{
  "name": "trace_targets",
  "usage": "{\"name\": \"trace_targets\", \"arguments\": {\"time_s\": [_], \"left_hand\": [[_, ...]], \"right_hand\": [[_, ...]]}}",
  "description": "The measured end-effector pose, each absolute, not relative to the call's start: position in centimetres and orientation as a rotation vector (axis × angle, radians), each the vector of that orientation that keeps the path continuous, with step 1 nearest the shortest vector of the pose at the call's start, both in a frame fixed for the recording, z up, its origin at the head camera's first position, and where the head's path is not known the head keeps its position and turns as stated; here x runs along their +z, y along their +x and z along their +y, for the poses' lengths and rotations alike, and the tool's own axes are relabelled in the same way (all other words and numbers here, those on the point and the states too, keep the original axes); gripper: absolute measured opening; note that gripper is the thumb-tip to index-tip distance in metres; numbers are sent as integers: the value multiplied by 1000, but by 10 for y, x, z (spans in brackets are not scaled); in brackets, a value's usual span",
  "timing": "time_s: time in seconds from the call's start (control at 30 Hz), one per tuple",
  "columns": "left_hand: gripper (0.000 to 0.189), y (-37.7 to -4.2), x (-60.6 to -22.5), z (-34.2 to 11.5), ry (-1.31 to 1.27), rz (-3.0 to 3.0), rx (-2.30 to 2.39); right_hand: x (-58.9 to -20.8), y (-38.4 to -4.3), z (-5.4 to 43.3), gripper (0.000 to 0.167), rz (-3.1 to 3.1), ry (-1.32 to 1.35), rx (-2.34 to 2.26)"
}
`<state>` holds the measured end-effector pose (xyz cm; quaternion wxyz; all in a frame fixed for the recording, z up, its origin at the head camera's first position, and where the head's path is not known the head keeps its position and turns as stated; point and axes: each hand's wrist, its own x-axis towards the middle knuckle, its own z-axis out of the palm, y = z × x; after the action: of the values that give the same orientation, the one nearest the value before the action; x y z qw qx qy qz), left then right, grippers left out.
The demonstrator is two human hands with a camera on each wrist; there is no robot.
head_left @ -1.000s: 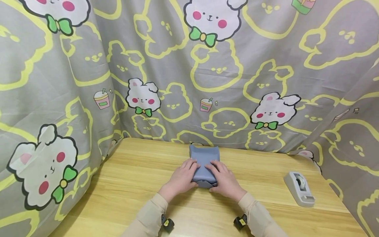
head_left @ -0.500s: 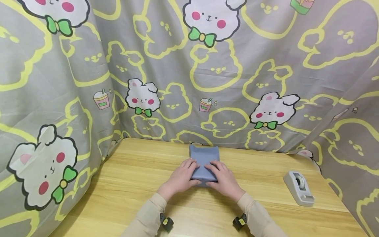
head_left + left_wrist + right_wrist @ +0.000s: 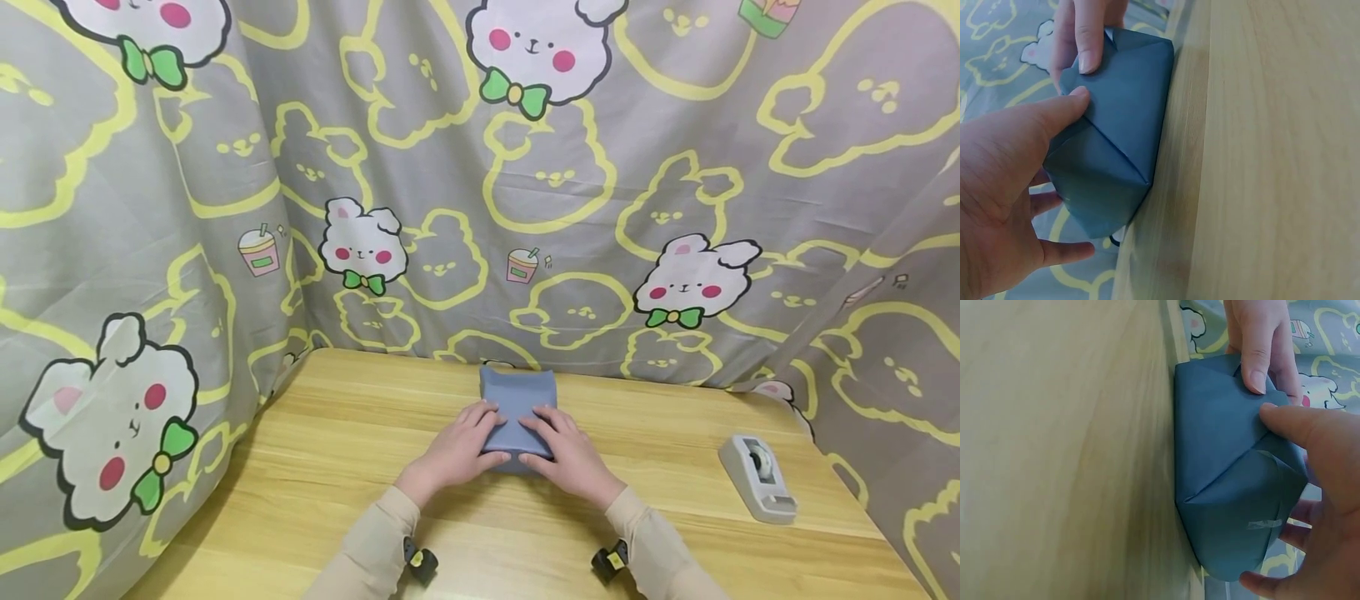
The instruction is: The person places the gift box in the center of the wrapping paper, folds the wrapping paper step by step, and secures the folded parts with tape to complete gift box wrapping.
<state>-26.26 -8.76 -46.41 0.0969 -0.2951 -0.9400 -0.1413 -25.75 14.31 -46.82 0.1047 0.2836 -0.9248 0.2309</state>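
A package wrapped in blue-grey paper [image 3: 519,421] lies on the wooden table, near its back edge. My left hand [image 3: 453,448] holds its left side, fingers over the top and thumb against the near end. On the other side my right hand [image 3: 576,458] grips it the same way. Both wrist views show the near end, where the paper is folded into slanting flaps [image 3: 1122,94]; the two thumbs press close together along the upper edge there. In the right wrist view a short strip of clear tape [image 3: 1264,524] sticks to the paper's right side.
A grey tape dispenser [image 3: 757,479] with a roll in it stands on the right part of the wooden table [image 3: 337,417]. A grey curtain [image 3: 450,183] printed with rabbits hangs behind the table and along its left and right sides.
Both thumbs have moved inward, closer together, across the package's near end. The loose paper edge there now lies flatter. The package and the tape dispenser have stayed in place.
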Motion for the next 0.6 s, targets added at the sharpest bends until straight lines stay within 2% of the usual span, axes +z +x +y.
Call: {"name": "trace_targets", "arguments": {"time_s": [0.3,0.6], "left_hand": [[55,-262,-462,-88,-856,-2798,-479],[55,-264,-463,-88,-858,-2789,-498]], "right_hand": [[-455,-251,173,52,-2682,845,867],[-442,-234,244,49,-2580,638,869]]}}
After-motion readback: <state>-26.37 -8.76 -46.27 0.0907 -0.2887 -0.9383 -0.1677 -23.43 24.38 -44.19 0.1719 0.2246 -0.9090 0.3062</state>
